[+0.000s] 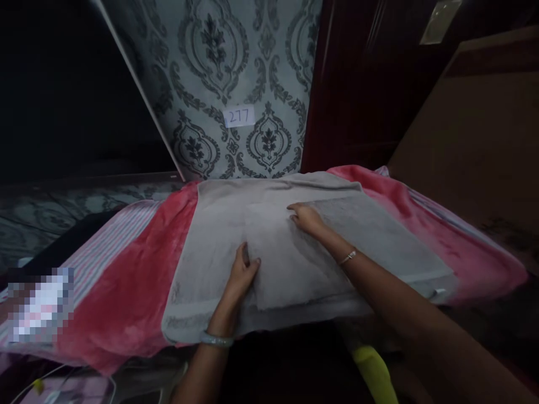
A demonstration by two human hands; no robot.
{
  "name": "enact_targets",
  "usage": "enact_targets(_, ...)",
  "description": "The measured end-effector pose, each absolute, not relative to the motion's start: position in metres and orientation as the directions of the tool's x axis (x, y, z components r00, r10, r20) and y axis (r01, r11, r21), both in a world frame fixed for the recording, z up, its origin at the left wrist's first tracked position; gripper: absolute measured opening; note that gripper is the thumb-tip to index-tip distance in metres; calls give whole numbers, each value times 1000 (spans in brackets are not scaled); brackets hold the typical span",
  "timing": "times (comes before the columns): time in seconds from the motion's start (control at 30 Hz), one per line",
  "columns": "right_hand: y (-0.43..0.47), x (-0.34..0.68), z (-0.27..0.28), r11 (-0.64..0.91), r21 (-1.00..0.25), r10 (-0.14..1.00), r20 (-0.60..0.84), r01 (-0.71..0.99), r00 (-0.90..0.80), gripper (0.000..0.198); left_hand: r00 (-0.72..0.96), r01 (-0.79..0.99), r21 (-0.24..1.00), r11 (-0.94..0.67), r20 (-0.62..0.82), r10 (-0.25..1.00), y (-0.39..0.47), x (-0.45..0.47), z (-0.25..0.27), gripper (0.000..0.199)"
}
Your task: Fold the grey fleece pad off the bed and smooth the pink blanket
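Note:
A grey towel (pixel 219 224) lies spread over a red blanket (pixel 138 275) on a raised surface. Its right part is folded over the middle, and the folded edge runs down the centre. My left hand (pixel 240 278) pinches that folded edge near the front, thumb on top. My right hand (pixel 306 219) lies flat with fingers together, pressing on the folded layer further back. A bangle sits on my left wrist and a thin bracelet on my right.
A striped cloth (pixel 109 241) lies under the blanket at the left. Patterned wallpaper carries a paper label (pixel 239 116) reading 277. A dark wooden door (pixel 357 84) stands behind on the right. A yellow-green object (pixel 374 370) shows below the front edge.

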State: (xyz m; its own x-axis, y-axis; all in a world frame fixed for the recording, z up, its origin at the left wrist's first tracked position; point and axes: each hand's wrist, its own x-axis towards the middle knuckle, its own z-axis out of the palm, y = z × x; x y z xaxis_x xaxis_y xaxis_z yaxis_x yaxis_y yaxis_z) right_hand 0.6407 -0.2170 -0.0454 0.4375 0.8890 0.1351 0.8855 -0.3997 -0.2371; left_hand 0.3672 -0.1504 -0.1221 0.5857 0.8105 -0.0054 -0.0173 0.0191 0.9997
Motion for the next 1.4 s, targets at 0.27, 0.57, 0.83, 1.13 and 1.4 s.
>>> enact_targets(0.27,-145,672,-57,-386,-207,922,-41,899,386,71,582,58,988,-142,82,809,-170,356,-127,92)
enact_targets(0.57,-133,700,-63,-408,-221,911,-35,886,411,50,568,86,985,-150,75,819,-186,360,-121,93)
enact_targets(0.83,-166,706,-61,-389,-306,873,177,869,454,43,625,224,921,-318,115,772,-218,372,-86,54)
enact_targets(1.13,-133,690,49,-179,-385,827,440,905,351,38,536,79,893,-442,336,774,-186,324,7,41)
enact_targets(1.4,-67,566,-38,-136,-333,976,118,933,184,68,370,412,866,-283,125,921,-77,196,-55,49)
